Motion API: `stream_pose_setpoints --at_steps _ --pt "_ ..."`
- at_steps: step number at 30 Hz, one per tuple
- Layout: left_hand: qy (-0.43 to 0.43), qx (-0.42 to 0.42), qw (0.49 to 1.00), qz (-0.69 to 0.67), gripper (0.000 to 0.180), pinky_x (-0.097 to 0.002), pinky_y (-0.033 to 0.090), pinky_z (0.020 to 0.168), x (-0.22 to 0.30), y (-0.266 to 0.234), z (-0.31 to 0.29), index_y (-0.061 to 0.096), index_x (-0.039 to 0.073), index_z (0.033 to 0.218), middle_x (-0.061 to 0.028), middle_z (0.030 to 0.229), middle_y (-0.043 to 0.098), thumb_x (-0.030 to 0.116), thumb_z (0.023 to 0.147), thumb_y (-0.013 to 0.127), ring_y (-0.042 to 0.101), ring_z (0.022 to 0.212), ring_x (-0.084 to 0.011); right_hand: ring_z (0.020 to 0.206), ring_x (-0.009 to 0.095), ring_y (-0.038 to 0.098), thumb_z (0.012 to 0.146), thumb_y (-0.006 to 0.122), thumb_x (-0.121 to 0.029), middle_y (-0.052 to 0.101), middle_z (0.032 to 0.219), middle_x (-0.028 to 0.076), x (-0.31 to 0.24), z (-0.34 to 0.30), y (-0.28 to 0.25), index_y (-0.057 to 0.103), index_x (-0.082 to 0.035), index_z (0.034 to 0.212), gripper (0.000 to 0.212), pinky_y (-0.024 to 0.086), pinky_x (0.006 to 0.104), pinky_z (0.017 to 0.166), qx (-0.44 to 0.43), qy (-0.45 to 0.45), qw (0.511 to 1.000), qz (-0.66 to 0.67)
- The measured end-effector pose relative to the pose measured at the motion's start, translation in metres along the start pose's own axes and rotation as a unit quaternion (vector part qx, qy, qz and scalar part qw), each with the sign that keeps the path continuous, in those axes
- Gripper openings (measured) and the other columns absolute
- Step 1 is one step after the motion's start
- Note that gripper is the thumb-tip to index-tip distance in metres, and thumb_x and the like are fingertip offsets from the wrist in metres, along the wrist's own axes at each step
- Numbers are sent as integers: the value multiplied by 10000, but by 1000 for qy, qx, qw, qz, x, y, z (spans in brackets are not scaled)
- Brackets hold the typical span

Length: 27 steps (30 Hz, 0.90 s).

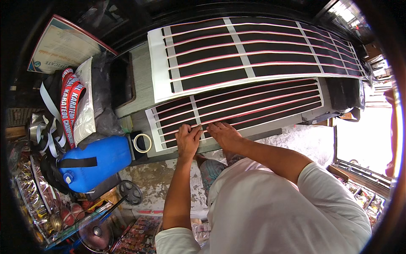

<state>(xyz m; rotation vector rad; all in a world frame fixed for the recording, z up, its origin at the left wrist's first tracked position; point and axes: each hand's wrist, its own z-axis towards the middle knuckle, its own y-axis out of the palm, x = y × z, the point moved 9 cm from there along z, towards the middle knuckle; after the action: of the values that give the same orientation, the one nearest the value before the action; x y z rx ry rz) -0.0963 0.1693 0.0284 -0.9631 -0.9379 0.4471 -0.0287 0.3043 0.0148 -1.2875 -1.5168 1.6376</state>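
Observation:
A long white sheet with black panels (249,113) lies on the near part of the table, crossed by thin white-and-red strips (241,115). My left hand (187,142) rests at its near edge, thumb and fingertips closed on one of these strips. Just to the right, my right hand (225,136) bends over the same strip, fingers together and their tips on it. The fingertips of both hands nearly meet; what lies under them is partly hidden. Beyond, a larger sheet of the same pattern (211,55) overlaps the near one.
A roll of tape (142,143) sits left of the near sheet. Farther left are a blue jug (99,165), red printed ribbons (69,101), a silvery plastic bag (84,101) and a framed certificate (63,46). Below left stands a fan (97,232). Black plastic (344,94) lies at the right end.

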Motion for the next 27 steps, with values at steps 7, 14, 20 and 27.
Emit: stream_pose_setpoints --at_steps 7,14,20,27 --pt "-22 6 1000 -11 274 -444 423 800 -9 5 -3 868 188 1147 -28 940 498 307 899 867 569 945 -236 1328 289 577 991 580 -169 590 1442 138 -3 5 -15 585 19 1503 545 526 431 1111 -5 0 1000 0" --pt "-31 -9 999 -39 280 -453 407 808 -8 0 1 873 118 1122 -38 919 484 284 898 891 564 949 -233 1341 297 564 971 607 -149 575 1451 127 -1 6 -13 599 21 1479 536 526 427 1111 -17 12 999 37" --pt "-13 -19 999 -24 288 -458 415 832 -1 -3 3 862 116 1147 -40 944 490 244 891 894 566 967 -248 1331 298 566 959 625 -141 571 1437 121 -1 5 -12 620 19 1444 510 531 435 1101 -5 16 1000 24" --pt "-42 12 999 -3 262 -475 476 856 -8 -16 -1 840 90 1175 -71 1061 584 177 928 848 593 1030 -288 1426 322 530 916 663 -102 529 1568 143 -1 8 -6 544 6 1541 646 473 442 1194 -87 40 993 64"
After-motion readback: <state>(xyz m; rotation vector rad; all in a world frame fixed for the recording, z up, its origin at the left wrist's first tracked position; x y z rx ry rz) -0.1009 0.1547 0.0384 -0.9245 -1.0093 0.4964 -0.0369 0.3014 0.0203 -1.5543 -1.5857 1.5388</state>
